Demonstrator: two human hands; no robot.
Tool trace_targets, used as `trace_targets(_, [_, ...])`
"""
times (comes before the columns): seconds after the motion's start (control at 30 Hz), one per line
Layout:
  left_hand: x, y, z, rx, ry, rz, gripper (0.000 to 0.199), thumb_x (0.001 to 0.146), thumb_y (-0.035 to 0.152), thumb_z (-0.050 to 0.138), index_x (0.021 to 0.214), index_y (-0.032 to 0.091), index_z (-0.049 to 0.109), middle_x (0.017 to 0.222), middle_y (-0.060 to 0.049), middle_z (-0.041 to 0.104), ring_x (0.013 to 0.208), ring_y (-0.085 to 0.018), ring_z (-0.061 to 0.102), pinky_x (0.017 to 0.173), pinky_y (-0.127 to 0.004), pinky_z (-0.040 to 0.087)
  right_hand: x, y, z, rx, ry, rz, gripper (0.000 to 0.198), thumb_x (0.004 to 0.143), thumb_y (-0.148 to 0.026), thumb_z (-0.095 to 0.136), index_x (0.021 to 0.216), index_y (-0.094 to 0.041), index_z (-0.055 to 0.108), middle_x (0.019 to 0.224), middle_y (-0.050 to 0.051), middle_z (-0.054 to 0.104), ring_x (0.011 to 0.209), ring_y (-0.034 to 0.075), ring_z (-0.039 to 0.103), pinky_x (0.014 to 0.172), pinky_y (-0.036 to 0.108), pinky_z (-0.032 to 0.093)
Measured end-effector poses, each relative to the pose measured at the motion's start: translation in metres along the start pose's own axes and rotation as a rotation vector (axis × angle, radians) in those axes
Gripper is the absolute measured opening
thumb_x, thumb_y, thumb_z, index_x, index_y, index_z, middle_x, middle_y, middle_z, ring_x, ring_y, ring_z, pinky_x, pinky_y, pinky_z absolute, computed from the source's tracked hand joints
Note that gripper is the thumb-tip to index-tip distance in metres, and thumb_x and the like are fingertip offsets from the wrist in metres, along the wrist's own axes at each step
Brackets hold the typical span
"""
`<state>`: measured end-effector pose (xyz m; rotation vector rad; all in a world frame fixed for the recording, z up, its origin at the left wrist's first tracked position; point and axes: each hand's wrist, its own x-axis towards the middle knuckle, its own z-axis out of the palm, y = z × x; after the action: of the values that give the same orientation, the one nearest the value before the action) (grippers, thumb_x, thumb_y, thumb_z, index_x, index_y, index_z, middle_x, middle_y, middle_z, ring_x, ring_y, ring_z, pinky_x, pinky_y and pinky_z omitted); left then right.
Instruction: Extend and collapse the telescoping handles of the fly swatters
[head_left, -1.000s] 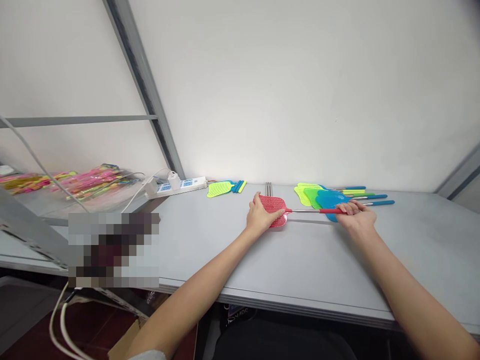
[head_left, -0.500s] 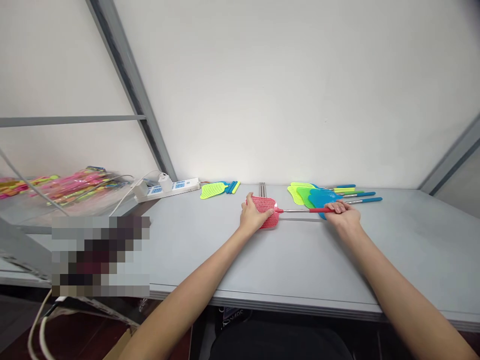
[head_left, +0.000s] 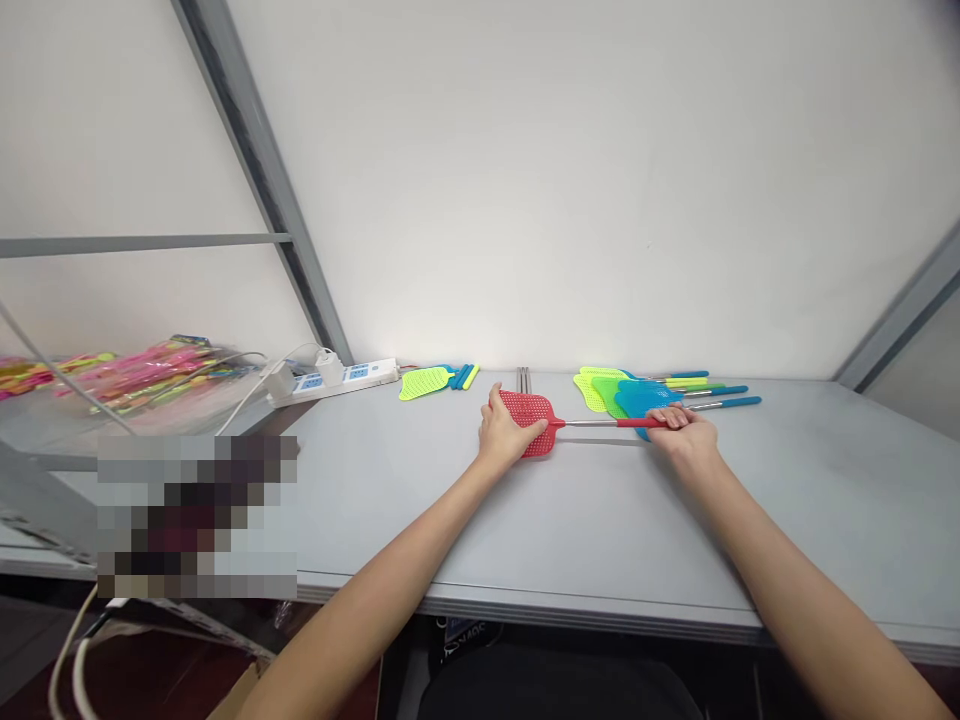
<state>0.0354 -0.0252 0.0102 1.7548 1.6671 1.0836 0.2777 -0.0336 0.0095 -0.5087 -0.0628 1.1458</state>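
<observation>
A red fly swatter [head_left: 538, 440] with a metal shaft and red grip lies crosswise between my hands, just above the grey table. My left hand [head_left: 506, 430] is closed on its perforated head, thumb on top near the neck. Around the grip's right end, the fingers of my right hand [head_left: 681, 430] are wrapped. Behind my right hand lies a fanned pile of blue, green and yellow fly swatters [head_left: 645, 397], handles to the right. Several thin metal rods [head_left: 523, 379] lie behind the red head.
Near the wall are a yellow swatter head [head_left: 426, 382], partly over a blue one, and several blue and yellow grips [head_left: 466, 377]. A white power strip [head_left: 360, 374] with plugs stands left. Bagged colourful items [head_left: 150, 375] lie beyond the metal frame [head_left: 262, 180]. The grey table [head_left: 585, 540] has a front edge.
The red swatter's head has tilted slightly, showing its face more plainly. Both hands keep their hold in nearly the same place.
</observation>
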Motion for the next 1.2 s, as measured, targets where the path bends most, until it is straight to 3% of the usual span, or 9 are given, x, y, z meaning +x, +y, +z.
trace_targets(0.3, [0.000,0.001,0.004,0.000,0.033,-0.002,0.099,0.054,0.046,0.066,0.130,0.013,0.011,0.114,-0.018,0.037,0.109,-0.028,0.039,0.087,-0.038,0.033,-0.006,0.002,0.007,-0.078,-0.022,0.041,0.032,0.079,-0.004,0.015,0.054,-0.018,0.029,0.034,-0.008,0.021,0.025,0.004,0.025,0.031,0.014,0.030])
trace_targets(0.53, [0.004,0.002,-0.003,0.059,0.160,-0.036,0.095,0.056,0.049,0.063,0.128,0.013,0.014,0.108,-0.015,0.042,0.106,-0.028,0.040,0.088,-0.037,0.032,-0.009,0.009,0.016,-0.247,-0.039,0.170,0.026,0.081,-0.008,0.023,0.069,-0.018,0.044,0.052,-0.001,0.046,0.044,0.009,0.050,0.043,0.021,0.048])
trace_targets(0.73, [0.009,0.005,-0.011,0.083,0.244,-0.084,0.092,0.056,0.054,0.061,0.125,0.010,0.019,0.110,-0.016,0.043,0.110,-0.031,0.036,0.091,-0.039,0.028,-0.012,0.014,0.018,-0.385,-0.064,0.199,0.026,0.086,-0.025,0.029,0.076,-0.017,0.051,0.057,0.000,0.052,0.051,0.010,0.054,0.050,0.023,0.053])
trace_targets(0.93, [0.011,0.004,-0.011,0.023,0.278,-0.089,0.086,0.056,0.056,0.060,0.121,0.013,0.023,0.112,-0.014,0.044,0.111,-0.029,0.036,0.090,-0.037,0.029,-0.024,0.020,0.021,-0.535,-0.210,0.179,0.017,0.082,-0.019,0.044,0.071,-0.018,0.057,0.063,0.001,0.058,0.063,0.010,0.058,0.060,0.021,0.053])
trace_targets(1.2, [0.008,0.009,-0.009,-0.023,0.308,-0.104,0.086,0.054,0.057,0.061,0.120,0.016,0.024,0.112,-0.014,0.044,0.110,-0.027,0.037,0.091,-0.036,0.029,-0.037,0.024,0.024,-0.754,-0.466,0.297,0.017,0.076,-0.030,0.053,0.075,-0.016,0.062,0.056,0.002,0.055,0.050,0.012,0.053,0.046,0.021,0.049])
